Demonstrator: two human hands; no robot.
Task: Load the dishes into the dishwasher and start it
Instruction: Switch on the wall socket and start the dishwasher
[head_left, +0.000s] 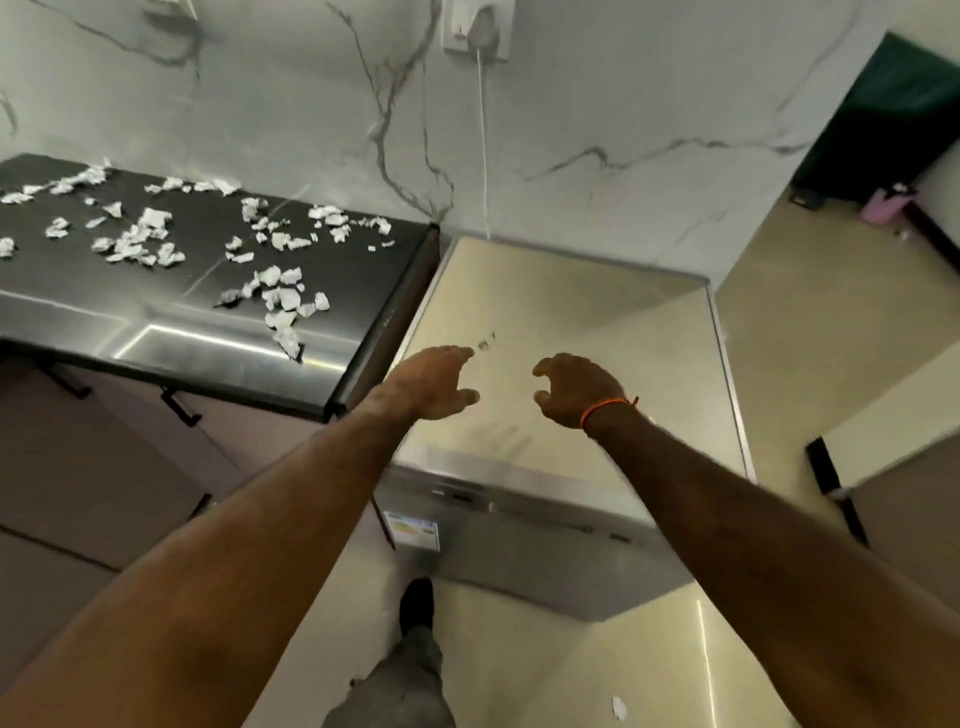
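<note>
Steel-fronted freestanding dishwasher (519, 551) stands directly below both hands, door closed, between the dark counter and open floor. Left hand (436, 384) and right hand (576, 389) hover over its beige top, fingers loosely curled, holding nothing. Risk: no dishes in view, so loading stalls. Farther left, crumpled white paper scraps (156, 234) litter the glossy black countertop (62, 291).

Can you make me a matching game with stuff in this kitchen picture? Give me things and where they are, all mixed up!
Things:
1. crumpled paper bits
2. orange wristband
3. white cable
4. dishwasher

Places:
A. running down the marble wall
B. under both hands, door closed
C. scattered on the dark counter
D. on the right arm

Pairs: 1-C, 2-D, 3-A, 4-B
</note>
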